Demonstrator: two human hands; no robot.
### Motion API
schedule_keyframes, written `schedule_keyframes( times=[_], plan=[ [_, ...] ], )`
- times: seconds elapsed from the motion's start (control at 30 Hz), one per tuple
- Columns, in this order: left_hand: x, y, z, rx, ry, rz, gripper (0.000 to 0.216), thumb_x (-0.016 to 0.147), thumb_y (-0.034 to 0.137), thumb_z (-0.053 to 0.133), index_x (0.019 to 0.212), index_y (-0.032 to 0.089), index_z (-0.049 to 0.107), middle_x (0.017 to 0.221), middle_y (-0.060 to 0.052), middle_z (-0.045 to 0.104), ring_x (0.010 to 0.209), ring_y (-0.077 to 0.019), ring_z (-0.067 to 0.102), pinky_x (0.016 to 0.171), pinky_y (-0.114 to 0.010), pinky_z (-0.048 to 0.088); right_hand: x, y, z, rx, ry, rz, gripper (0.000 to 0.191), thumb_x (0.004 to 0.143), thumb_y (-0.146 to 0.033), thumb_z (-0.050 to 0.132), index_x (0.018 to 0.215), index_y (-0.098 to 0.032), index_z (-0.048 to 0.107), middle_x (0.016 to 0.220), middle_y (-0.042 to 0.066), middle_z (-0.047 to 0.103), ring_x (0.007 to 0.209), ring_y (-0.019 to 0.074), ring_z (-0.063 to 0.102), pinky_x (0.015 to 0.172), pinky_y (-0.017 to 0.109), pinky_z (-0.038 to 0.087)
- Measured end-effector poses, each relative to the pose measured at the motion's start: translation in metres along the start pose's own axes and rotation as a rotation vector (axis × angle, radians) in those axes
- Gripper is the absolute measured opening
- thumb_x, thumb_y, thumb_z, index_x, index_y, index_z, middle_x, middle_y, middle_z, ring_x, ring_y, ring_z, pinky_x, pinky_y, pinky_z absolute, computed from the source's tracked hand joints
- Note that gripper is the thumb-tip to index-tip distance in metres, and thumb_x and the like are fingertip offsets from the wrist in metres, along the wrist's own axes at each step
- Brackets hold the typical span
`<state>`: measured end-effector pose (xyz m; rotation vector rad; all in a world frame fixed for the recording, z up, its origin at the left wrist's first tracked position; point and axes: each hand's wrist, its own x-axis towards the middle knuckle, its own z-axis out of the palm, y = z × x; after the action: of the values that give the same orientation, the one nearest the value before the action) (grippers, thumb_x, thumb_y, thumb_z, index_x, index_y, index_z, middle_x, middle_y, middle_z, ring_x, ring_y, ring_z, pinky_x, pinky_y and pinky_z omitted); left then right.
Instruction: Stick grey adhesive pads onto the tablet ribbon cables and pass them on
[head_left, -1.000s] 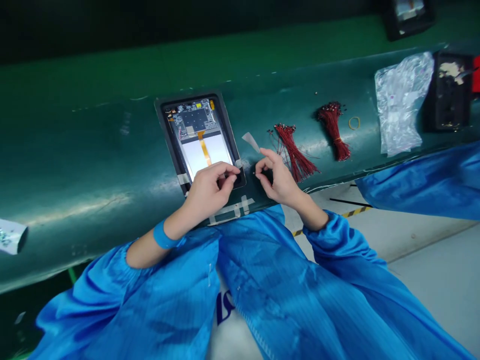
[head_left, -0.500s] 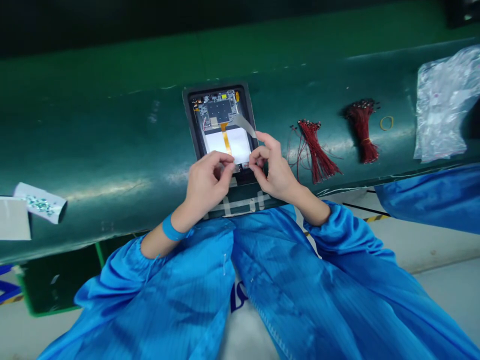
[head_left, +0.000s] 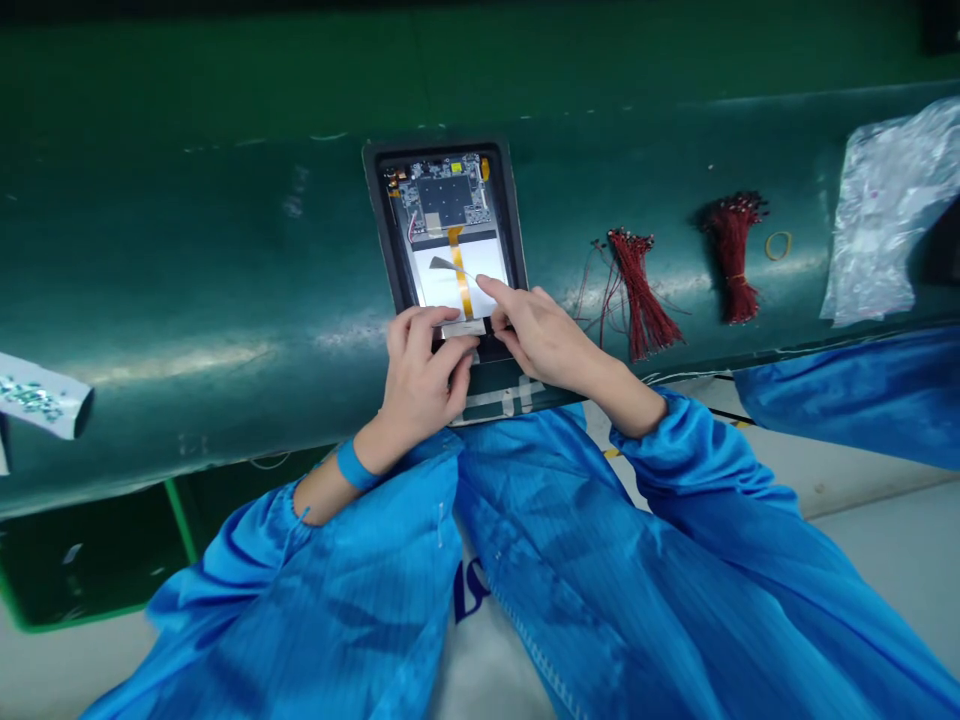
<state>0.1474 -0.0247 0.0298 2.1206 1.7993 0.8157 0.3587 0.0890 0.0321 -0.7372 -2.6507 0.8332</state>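
An opened tablet (head_left: 489, 250) with a circuit board (head_left: 444, 200), a white battery-like panel (head_left: 435, 287) and an orange flat cable (head_left: 460, 265) lies in a black frame (head_left: 517, 235). My left hand (head_left: 420, 365) is closed at its lower end, index finger and thumb either side of a silvery strip (head_left: 463, 328). My right hand (head_left: 544, 335) has its index finger out, a thin grey strip (head_left: 448, 264) at that fingertip, reaching over the panel. Its thumb and other fingers are curled by the silvery strip's right end; what they touch is hidden.
Right of the frame lie two bundles of dark red wires (head_left: 643, 300) (head_left: 735, 260), a yellow rubber band (head_left: 778, 245) and clear plastic bags (head_left: 881, 220). A white sheet with small green pieces (head_left: 45, 395) lies far left. A green bin (head_left: 97, 560) stands below the table edge.
The grey strip has swung left and down from the board over the white panel. My left fingers have spread along the lower end, where the silvery strip now shows. My right index finger points further left.
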Motion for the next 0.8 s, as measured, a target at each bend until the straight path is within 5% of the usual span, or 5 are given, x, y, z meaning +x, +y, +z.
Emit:
schedule_keyframes(
  times=[0.23,0.5,0.67,0.8],
  plan=[
    [0.001,-0.003,0.004,0.034,0.056,0.127,0.028,0.1,0.018,0.061,0.122,0.023,0.078,0.144,-0.017,0.06,0.136,-0.037,0.05,0.112,-0.061,0.049,0.001,-0.001,0.002,-0.071,-0.009,-0.001,0.063,0.115,-0.024,0.029,0.176,-0.027,0.012,0.106,0.008,0.068,0.1,0.0255,0.061,0.093,0.043,0.05],
    [0.004,0.004,0.009,0.119,-0.092,0.111,0.038,0.1,0.018,0.057,0.132,0.023,0.077,0.153,-0.017,0.06,0.142,-0.0407,0.048,0.112,-0.063,0.043,0.001,-0.004,0.003,-0.139,0.016,-0.005,0.058,0.117,-0.026,0.022,0.175,-0.031,0.022,0.104,0.006,0.065,0.097,0.0249,0.059,0.092,0.044,0.051],
    [0.008,0.021,0.005,0.198,-0.148,0.147,0.037,0.104,0.017,0.051,0.134,0.017,0.073,0.158,-0.019,0.059,0.148,-0.0406,0.048,0.116,-0.061,0.04,0.0,0.005,-0.005,-0.115,0.15,0.073,0.057,0.116,-0.034,0.03,0.173,-0.035,0.023,0.117,0.008,0.067,0.105,0.0286,0.061,0.098,0.051,0.05],
    [0.002,0.01,-0.006,0.139,-0.107,0.126,0.039,0.1,0.019,0.057,0.138,0.022,0.069,0.158,-0.017,0.057,0.146,-0.0414,0.049,0.115,-0.063,0.042,-0.012,0.002,0.0,-0.052,0.17,0.031,0.065,0.113,-0.036,0.04,0.173,-0.026,0.02,0.121,0.012,0.068,0.104,0.031,0.061,0.095,0.055,0.052]
  ],
)
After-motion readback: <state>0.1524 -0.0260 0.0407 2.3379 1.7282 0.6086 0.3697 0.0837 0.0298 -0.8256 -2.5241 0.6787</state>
